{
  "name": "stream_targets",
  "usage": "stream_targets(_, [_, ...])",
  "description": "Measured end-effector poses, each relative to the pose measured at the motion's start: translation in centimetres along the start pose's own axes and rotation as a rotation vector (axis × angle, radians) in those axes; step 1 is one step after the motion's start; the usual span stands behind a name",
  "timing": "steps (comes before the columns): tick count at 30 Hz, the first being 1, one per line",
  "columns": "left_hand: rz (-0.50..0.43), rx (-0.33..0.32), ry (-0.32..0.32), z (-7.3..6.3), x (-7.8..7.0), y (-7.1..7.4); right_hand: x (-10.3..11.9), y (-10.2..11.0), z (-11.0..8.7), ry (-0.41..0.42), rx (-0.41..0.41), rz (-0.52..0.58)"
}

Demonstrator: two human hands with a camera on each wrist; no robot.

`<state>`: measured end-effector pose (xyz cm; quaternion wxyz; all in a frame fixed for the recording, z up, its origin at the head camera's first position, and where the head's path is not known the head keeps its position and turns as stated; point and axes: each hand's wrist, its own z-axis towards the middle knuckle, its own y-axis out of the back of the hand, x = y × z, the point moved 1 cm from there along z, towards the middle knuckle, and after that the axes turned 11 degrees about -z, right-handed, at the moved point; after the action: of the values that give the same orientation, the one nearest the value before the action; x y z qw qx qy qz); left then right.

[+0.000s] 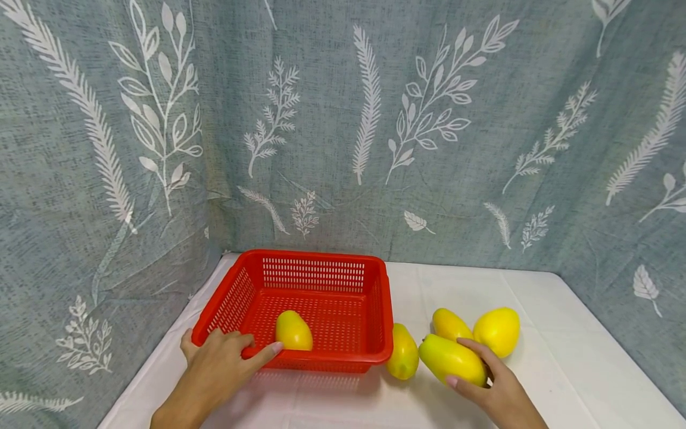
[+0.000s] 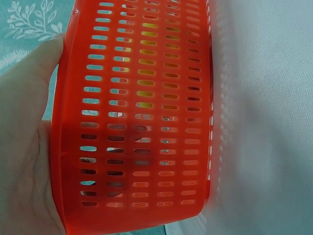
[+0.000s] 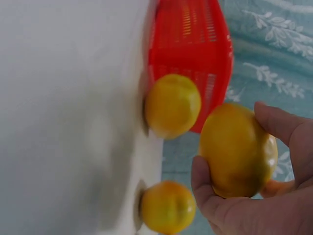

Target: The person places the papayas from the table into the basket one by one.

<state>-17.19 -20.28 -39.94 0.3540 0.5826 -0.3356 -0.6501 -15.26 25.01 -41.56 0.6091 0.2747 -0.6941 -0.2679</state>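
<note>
A red plastic basket with slotted walls stands at the left of the table. My left hand grips its near-left corner, thumb along the front rim; the left wrist view shows that hand at the rim beside the slotted wall. One yellow mango lies inside the basket. Right of the basket, my right hand holds a larger yellow-green mango between thumb and fingers. In the right wrist view this held mango appears raised off the table.
One mango lies against the basket's right side. Two more, a smaller mango and a rounder one, lie behind the right hand. White cloth covers the table. A grey-green leaf-patterned curtain surrounds the back and sides.
</note>
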Motion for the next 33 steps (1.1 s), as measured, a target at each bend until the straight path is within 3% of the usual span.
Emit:
stream_targets(11, [0.013, 0.023, 0.032, 0.2, 0.0, 0.0, 2.7, -0.3, -0.8, -0.008, 0.007, 0.141])
stream_targets(22, [0.002, 0.015, 0.029, 0.2, -0.1, 0.0, 5.3, -0.9, -1.0, 0.049, 0.005, 0.200])
stream_targets(29, [0.001, 0.016, 0.028, 0.2, -0.1, 0.0, 6.4, -1.5, -1.1, 0.155, 0.005, 0.277])
stream_targets(33, [0.002, 0.020, 0.025, 0.2, -0.1, 0.0, 7.0, -1.9, -1.2, 0.152, 0.014, 0.291])
